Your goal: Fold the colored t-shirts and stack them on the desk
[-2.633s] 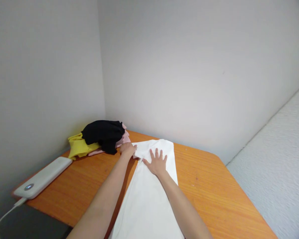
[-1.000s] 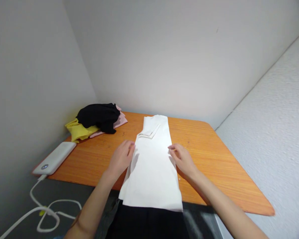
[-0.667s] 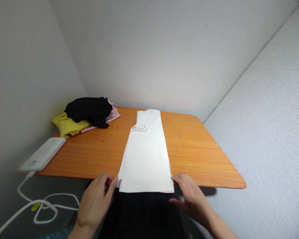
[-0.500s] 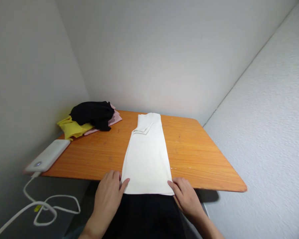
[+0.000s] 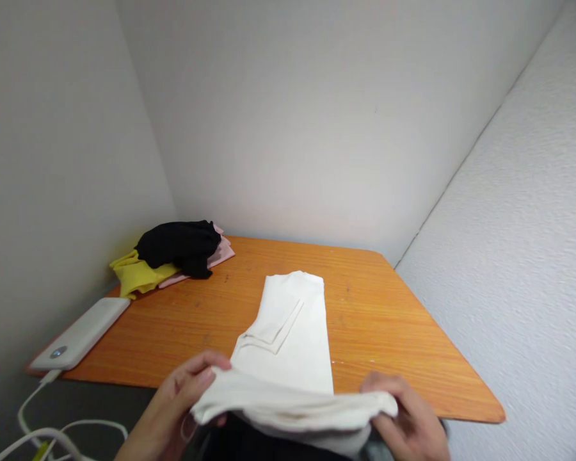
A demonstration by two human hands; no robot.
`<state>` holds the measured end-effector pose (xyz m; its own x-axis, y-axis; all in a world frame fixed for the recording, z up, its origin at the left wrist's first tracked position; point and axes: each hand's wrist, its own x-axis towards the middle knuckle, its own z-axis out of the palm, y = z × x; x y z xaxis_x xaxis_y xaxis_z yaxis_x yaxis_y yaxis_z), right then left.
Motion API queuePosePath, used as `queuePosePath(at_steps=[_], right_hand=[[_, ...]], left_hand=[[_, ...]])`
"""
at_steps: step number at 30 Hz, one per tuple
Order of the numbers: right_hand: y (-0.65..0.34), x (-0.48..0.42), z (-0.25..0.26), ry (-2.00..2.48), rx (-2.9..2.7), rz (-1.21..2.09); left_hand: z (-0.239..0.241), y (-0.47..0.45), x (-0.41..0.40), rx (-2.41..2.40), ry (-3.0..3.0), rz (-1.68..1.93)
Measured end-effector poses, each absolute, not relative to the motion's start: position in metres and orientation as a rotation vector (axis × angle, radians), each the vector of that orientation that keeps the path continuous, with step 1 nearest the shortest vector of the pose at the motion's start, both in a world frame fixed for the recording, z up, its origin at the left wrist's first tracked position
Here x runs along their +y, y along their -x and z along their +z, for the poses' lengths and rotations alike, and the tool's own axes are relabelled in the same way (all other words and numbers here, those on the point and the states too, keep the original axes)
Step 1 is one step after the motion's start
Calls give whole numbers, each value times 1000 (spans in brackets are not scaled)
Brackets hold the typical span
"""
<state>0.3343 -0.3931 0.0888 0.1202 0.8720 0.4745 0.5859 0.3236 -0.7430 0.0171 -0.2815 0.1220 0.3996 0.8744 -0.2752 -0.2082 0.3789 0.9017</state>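
A long white folded garment [image 5: 292, 330] lies down the middle of an orange wooden table [image 5: 388, 333]. Its near end is lifted off the table edge and curled toward me. My left hand [image 5: 173, 400] pinches the left corner of that raised end, thumb on top. The right corner is gripped by my right hand [image 5: 410, 422], fingers curled round the cloth. The far end of the garment, with a folded-in sleeve, rests flat on the table.
A pile of black [image 5: 180, 246], yellow [image 5: 134, 275] and pink [image 5: 218, 253] clothes sits at the table's far left corner. A white power bank [image 5: 79, 333] lies at the left edge, its cable [image 5: 52, 432] hanging to the floor. Walls close in on three sides.
Both hands went from the garment's far end down its sides to the near end. They took hold of its corners and lifted the near end up off the table.
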Motion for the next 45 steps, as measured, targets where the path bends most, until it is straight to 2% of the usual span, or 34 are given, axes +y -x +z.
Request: queuePosePath(at_steps=[5,10,14,18,22,26,38,41,45], right_hand=[[-347,-287,122,1734,-1400,143],[-362,-247,100,1826,-1381,95],[-358,-266,54,2041,-1454,57],[-342,-285,21,2199,-1559,-40],[-340,-290,19,2218,-1557,31],[-371,-305,27,2277,-1350,160],[-546,-426,16,2537,-760,-186],[-575,-446,11,2583,-736,-140],[-589,-445,6,2475,-940,-305]], left_hand=[[130,-80,-199,708,-1039,1032],[82,-108,-165,935,-1805,1068],[43,-97,-185,1256,-2318,702],[29,-95,-200,1436,-2380,473],[28,-110,-206,1436,-2414,371],[30,-137,-226,1266,-2473,320],[43,-303,-303,561,-2623,259],[47,-328,-308,497,-2592,226],[45,-344,-315,483,-2541,247]])
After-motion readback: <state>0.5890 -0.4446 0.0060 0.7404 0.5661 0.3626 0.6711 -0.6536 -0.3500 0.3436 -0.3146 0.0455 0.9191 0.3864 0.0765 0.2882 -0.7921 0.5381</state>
